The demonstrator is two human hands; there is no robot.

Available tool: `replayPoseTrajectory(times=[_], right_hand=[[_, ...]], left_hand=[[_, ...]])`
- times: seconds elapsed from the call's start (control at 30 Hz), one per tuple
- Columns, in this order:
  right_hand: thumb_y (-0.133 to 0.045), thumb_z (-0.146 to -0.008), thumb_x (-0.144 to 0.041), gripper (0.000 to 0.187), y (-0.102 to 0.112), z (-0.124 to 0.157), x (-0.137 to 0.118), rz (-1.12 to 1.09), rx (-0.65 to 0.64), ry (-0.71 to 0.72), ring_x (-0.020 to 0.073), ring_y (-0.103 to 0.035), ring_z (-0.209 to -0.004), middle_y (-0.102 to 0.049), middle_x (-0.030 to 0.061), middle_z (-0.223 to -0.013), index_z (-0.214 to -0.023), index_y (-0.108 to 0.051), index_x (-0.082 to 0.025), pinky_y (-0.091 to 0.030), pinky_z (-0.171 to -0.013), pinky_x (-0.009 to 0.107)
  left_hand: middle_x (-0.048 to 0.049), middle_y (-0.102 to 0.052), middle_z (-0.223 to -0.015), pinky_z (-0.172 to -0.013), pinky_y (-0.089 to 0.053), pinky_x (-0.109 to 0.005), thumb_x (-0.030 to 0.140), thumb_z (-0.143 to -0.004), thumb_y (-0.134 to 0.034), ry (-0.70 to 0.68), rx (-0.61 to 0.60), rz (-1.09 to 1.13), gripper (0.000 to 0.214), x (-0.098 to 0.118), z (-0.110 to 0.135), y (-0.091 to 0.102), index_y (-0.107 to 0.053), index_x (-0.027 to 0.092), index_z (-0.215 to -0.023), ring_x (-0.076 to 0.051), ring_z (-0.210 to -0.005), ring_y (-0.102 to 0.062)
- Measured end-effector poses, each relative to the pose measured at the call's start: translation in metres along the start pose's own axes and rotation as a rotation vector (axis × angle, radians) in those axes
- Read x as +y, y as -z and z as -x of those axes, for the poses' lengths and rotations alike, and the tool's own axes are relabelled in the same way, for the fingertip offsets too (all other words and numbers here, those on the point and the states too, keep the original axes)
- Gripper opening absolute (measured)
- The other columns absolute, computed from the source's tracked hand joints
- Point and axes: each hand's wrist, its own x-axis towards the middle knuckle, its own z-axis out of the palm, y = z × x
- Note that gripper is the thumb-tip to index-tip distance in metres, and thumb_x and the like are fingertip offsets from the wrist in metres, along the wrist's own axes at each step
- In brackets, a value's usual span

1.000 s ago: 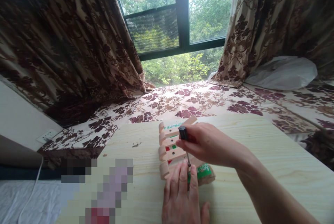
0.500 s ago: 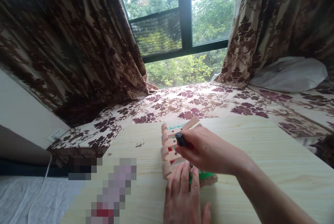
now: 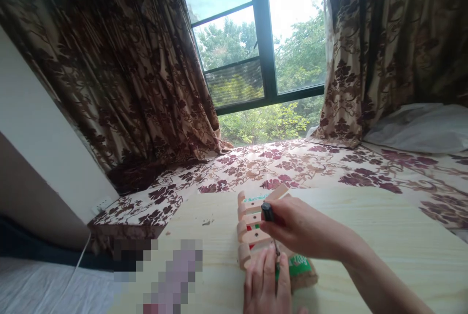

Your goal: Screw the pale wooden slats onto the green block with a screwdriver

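My right hand (image 3: 305,230) is closed round a screwdriver (image 3: 268,214) with a black handle, its thin shaft pointing down at a small wooden piece made of several rounded slats (image 3: 250,228). The slats lie on a pale wooden board (image 3: 383,236), partly over a brown packet with a green label (image 3: 302,267). My left hand (image 3: 266,282) lies flat with its fingers stretched out, pressing on the near end of the slats beside the screwdriver tip.
A floral cloth (image 3: 292,163) covers the ledge behind the board, below a window (image 3: 263,60) hung with patterned curtains (image 3: 120,70). A white plastic bag (image 3: 420,128) lies at the far right. A blurred patch (image 3: 168,275) and a white cable (image 3: 78,265) sit at the lower left.
The view has tilted upward, so the hands and wooden piece now sit lower in the picture. Both hands keep the same hold on the screwdriver and slats.
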Motion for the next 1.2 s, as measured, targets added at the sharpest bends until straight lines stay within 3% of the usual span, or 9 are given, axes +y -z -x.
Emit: replayPoseTrajectory(times=[0.1,0.23,0.47,0.73,0.9,1.03,1.2], right_hand=[[-0.048,-0.081,-0.025,0.022,-0.002,0.001,-0.002,0.026,0.034,0.012,0.0075,-0.031,-0.051,-0.045,-0.0035,-0.056,-0.062,-0.040,-0.017,-0.022,-0.049,0.023],[-0.047,-0.081,-0.023,0.020,-0.003,0.001,-0.001,0.014,0.032,0.004,0.0079,-0.033,-0.051,-0.046,-0.0029,-0.056,-0.062,-0.041,-0.017,-0.023,-0.049,0.023],[-0.047,-0.079,-0.022,0.019,-0.002,0.000,0.000,-0.003,0.034,-0.009,0.0078,-0.033,-0.052,-0.043,-0.0033,-0.055,-0.062,-0.042,-0.017,-0.023,-0.049,0.023],[-0.047,-0.080,-0.022,0.018,0.005,0.002,0.002,-0.052,-0.046,0.034,0.0074,-0.033,-0.054,-0.041,-0.0041,-0.056,-0.064,-0.042,-0.016,-0.024,-0.050,0.022],[-0.047,-0.081,-0.022,0.020,0.002,0.001,0.002,-0.016,0.000,0.011,0.0075,-0.032,-0.053,-0.040,-0.0040,-0.055,-0.063,-0.041,-0.017,-0.022,-0.049,0.022],[-0.047,-0.080,-0.021,0.019,0.001,-0.003,0.006,-0.019,0.039,0.008,0.0073,-0.031,-0.052,-0.040,-0.0045,-0.055,-0.063,-0.041,-0.017,-0.021,-0.049,0.022],[-0.049,-0.081,-0.027,0.017,0.002,-0.003,0.016,-0.110,-0.022,-0.002,0.0077,-0.035,-0.056,-0.043,-0.0040,-0.060,-0.068,-0.046,-0.016,-0.025,-0.050,0.022]], left_hand=[[-0.0072,-0.065,-0.104,-0.086,-0.039,-0.035,0.050,-0.083,-0.033,0.041,0.057,0.060,0.049,0.000,-0.003,-0.005,-0.059,0.021,-0.112,-0.022,-0.098,-0.057],[-0.0058,-0.063,-0.105,-0.087,-0.040,-0.034,0.036,-0.086,-0.034,0.066,0.093,0.157,0.037,-0.002,-0.006,-0.008,-0.060,0.021,-0.108,-0.020,-0.099,-0.056],[-0.0072,-0.061,-0.108,-0.088,-0.042,-0.035,0.026,-0.083,-0.040,0.069,0.102,0.217,0.035,-0.002,-0.004,-0.008,-0.057,0.021,-0.113,-0.021,-0.103,-0.054],[-0.0061,-0.059,-0.112,-0.091,-0.040,-0.037,0.030,-0.081,-0.042,0.100,0.036,0.235,0.038,0.001,-0.009,0.001,-0.056,0.020,-0.115,-0.022,-0.106,-0.051],[-0.0055,-0.060,-0.114,-0.090,-0.040,-0.037,0.035,-0.080,-0.045,0.081,0.009,0.194,0.041,0.000,-0.011,0.003,-0.056,0.019,-0.115,-0.023,-0.106,-0.051],[-0.0059,-0.060,-0.115,-0.089,-0.041,-0.036,0.032,-0.080,-0.044,0.070,0.000,0.201,0.039,0.000,-0.011,0.004,-0.056,0.018,-0.115,-0.023,-0.107,-0.050],[-0.0058,-0.060,-0.114,-0.089,-0.040,-0.037,0.028,-0.081,-0.043,0.108,0.017,0.235,0.037,0.003,-0.013,0.004,-0.056,0.016,-0.114,-0.023,-0.107,-0.050]])
